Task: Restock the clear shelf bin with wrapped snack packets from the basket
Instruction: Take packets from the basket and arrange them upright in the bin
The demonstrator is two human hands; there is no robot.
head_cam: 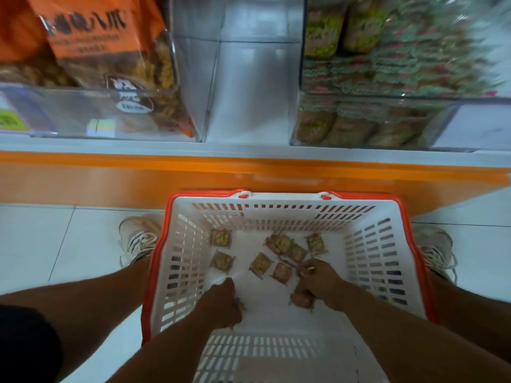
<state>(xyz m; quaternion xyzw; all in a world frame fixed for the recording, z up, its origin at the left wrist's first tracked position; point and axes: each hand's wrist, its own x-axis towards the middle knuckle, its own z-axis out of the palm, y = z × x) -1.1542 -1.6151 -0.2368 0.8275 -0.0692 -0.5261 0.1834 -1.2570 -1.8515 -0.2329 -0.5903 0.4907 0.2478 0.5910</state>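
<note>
A: What filled the view, biggest first?

B: The shelf (249, 153) ran across the top, orange-edged, with three clear bins on it. The right-hand clear bin (387, 120) was already heaped with small green-and-red wrapped packets. The middle bin (249, 92) looked bare. The left one (96, 111) held large orange bags (105, 37).

A: And below that?

B: The basket (177, 272), white with an orange rim, stood on the tiled floor (55, 244) between the person's shoes (138, 239). Both forearms reached down into it.

A: How much stock was left inside?

B: Only a scatter of snack packets (260, 264) lay flat on the basket floor, about nine that I could count, mostly apart from each other, a few overlapping near the middle.

A: The hands?

B: The right hand (318, 280) was curled down over packets at the near right of the scatter; it seemed to be gripping at least one, with another packet (302, 298) showing under the wrist. The left hand (225, 299) was closed low on the basket floor, and something small showed at its fingers, but blur kept me from saying whether it held a packet.

A: So where did the job stand?

B: Near the end, I judged. The bin looked nearly full and the basket almost cleared; gathering the last handfuls and lifting them up to the bin remained.
</note>
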